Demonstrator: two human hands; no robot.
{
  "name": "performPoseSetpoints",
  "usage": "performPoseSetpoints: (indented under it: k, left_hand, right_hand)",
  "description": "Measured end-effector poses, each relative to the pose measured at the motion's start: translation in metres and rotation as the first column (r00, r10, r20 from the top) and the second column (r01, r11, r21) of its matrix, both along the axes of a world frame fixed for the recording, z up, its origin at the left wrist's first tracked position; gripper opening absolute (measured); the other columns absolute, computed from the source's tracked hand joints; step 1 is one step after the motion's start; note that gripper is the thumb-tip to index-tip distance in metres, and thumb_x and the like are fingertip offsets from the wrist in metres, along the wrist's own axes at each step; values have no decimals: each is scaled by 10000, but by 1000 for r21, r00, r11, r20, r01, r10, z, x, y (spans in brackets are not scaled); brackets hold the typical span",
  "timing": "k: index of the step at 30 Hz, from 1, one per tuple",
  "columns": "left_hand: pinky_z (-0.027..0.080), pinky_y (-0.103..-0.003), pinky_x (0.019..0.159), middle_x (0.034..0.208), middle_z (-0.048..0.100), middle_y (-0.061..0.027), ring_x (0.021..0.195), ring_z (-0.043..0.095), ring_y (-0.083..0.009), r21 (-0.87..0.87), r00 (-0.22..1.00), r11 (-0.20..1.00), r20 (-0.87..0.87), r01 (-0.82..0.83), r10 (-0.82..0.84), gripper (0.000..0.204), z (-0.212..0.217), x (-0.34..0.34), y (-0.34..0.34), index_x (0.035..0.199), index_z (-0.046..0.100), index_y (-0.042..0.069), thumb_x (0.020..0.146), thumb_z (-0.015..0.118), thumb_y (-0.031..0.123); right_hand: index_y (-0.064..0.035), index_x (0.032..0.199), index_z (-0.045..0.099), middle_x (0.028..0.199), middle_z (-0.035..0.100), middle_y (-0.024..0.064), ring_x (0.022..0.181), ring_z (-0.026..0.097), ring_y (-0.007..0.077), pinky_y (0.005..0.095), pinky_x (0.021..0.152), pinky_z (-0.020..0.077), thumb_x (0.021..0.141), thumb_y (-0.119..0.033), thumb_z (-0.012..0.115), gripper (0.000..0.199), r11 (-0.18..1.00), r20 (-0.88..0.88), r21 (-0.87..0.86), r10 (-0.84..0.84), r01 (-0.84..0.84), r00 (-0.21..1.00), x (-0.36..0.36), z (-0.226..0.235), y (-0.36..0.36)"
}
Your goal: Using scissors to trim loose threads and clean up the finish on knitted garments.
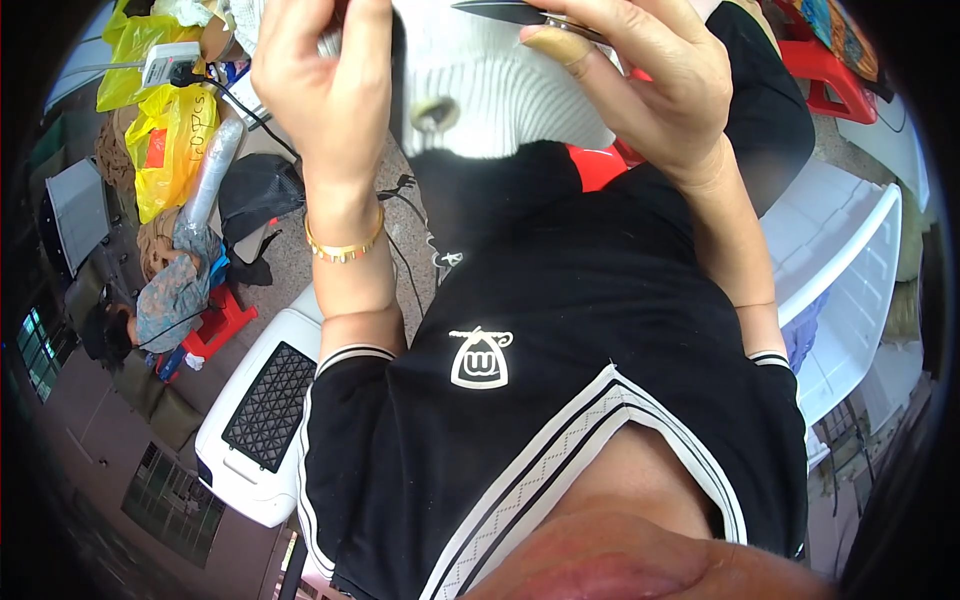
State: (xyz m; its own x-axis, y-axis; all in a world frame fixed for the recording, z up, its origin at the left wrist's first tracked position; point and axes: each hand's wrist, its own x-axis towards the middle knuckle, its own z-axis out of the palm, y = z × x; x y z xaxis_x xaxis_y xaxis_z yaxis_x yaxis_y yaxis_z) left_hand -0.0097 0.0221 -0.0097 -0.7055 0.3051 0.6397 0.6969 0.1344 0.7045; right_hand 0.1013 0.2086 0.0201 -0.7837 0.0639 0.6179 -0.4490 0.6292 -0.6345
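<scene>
At the top of the head view, a piece of white ribbed fabric [510, 105] with a metal-ringed hole lies over my lap. My left hand [335, 95] is closed at its left edge, beside a dark strip; the fingertips run out of the picture. My right hand [655, 85] grips what look like small thread snips [505, 12] between thumb and fingers. Their dark pointed blade reaches left over the fabric, and the far end of the tool hides inside my hand.
At left stand a white box with a dark grille [262, 420], yellow plastic bags [172, 150], a power strip [170, 63] and cables. Another person [170, 305] sits beyond, near a red stool [225, 325]. A white plastic bin [850, 290] is at right, below another red stool [825, 75].
</scene>
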Motion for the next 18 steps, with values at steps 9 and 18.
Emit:
performPoseSetpoints:
  k: [9,18]
  left_hand:
    - [445,-252,693,842,643,-48,764,569,-117,-183,987,979,147,85,-58,50,20,-32,19,896,677,-41,889,664,7]
    - [464,-250,726,916,610,-48,805,571,-151,-68,989,994,-125,-86,77,219,7,32,-33,969,731,35,773,815,85]
  right_hand:
    - [0,1109,691,776,573,79,600,526,139,257,508,392,767,-60,800,364,980,19,-168,108,-104,994,-10,-27,-7]
    - [14,1113,688,771,563,77,595,505,144,258,515,377,779,-60,794,358,977,5,-180,116,-113,993,-13,-37,0]
